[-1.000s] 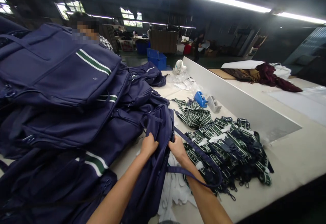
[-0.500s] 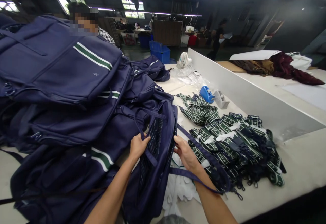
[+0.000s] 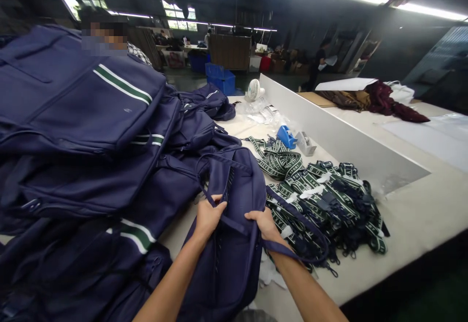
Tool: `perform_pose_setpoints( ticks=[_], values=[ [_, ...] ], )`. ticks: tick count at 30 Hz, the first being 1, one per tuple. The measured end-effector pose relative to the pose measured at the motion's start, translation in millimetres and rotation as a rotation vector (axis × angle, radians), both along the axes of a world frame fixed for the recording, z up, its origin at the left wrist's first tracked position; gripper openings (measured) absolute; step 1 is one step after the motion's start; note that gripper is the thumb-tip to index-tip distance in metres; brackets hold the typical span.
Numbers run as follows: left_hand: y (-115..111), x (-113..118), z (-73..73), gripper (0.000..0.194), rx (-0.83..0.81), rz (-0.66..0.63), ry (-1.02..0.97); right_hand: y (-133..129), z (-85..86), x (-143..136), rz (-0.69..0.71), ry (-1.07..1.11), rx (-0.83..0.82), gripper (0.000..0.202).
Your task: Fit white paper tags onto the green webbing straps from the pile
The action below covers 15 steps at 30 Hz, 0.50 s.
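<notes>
A navy bag [image 3: 244, 185] stands in front of me, its opening partly folded over so that a strip of patterned lining shows. My left hand [image 3: 211, 215] is closed on the edge of the opening, beside a thin navy strap. My right hand [image 3: 262, 220] grips the bag's right side, thumb on the outer face and the other fingers mostly hidden behind. A navy strap loops past my right wrist. To the right lies a heap of green and white lettered straps [image 3: 325, 200] with dark clips.
Stacked navy bags [image 3: 84, 102] fill the left, with a person [image 3: 137, 54] behind them. Farther back are a small fan [image 3: 254, 90], a blue tape dispenser [image 3: 286, 137], a grey one [image 3: 305, 144] and a white divider [image 3: 340, 131].
The bag's opening has narrowed and less lining shows. More of its smooth outer face is visible. Both hands are slightly farther right, and the camera view has shifted.
</notes>
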<state>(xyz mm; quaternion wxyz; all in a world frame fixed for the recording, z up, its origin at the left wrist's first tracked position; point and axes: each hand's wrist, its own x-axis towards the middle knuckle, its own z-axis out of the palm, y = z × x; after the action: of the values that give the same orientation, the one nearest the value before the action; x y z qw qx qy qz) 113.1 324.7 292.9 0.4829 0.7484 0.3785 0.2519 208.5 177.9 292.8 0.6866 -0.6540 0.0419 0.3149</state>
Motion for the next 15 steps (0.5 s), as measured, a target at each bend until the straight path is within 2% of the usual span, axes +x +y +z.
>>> perform_pose_setpoints(
  ticks=[4,8,12,15],
  values=[
    [-14.8,-14.0,19.6,0.02,0.125,-0.005,0.03,-15.8,19.6,-9.4,0.016,0.143,0.152,0.028],
    [-30.7,-23.0,34.1,0.024,0.241,0.012,0.013,-25.7,40.4,-21.1,0.051,0.293,0.269,0.023],
    [-45.9,-24.6,49.9,0.022,0.286,-0.089,-0.102,-36.1,49.4,-24.2,0.109,0.376,0.359,0.013],
    [-52.2,-27.3,67.3,0.018,0.279,-0.18,-0.176,-40.0,52.7,-26.2,0.176,0.426,0.436,0.011]
  ],
)
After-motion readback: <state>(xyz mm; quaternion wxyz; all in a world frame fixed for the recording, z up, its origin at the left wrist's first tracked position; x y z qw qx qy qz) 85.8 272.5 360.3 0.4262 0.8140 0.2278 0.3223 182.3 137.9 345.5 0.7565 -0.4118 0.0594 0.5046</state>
